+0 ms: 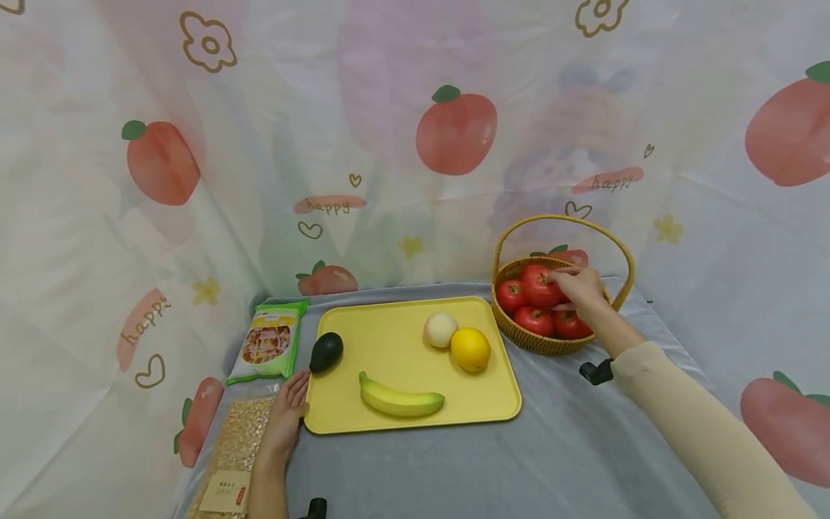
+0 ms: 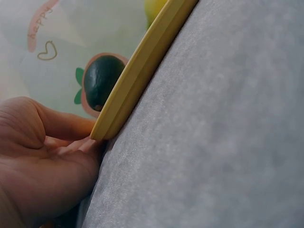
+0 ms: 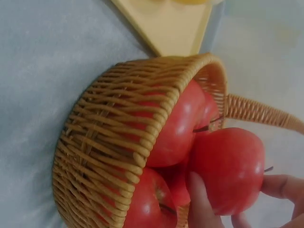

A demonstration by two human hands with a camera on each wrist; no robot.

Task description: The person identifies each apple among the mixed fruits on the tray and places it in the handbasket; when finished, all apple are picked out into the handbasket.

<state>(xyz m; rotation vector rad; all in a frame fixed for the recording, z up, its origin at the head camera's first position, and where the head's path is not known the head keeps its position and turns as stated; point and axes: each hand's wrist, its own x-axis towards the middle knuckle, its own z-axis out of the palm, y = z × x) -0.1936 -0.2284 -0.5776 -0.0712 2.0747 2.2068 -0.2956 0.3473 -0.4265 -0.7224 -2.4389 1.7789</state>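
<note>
My right hand [image 1: 578,290] reaches into a wicker basket [image 1: 545,346] of several red apples. It grips the top apple [image 3: 229,171], with thumb and fingers on opposite sides and the stem beside a fingertip. Other apples [image 3: 175,130] lie right under and beside it, partly hidden by the basket wall. My left hand [image 1: 285,414] rests against the left edge of a yellow tray [image 1: 389,324], fingers straight along its side. In the left wrist view the thumb touches the tray's rim near the corner. A dark avocado [image 1: 326,352] lies on the tray close to those fingers.
On the tray are a banana [image 1: 402,400], a yellow round fruit [image 1: 470,349] and a pale peach-like fruit [image 1: 441,329]. Left of it lie a green-edged food packet [image 1: 269,342] and a bag of grain [image 1: 236,440]. The basket's tall handle [image 1: 564,218] arches over the apples.
</note>
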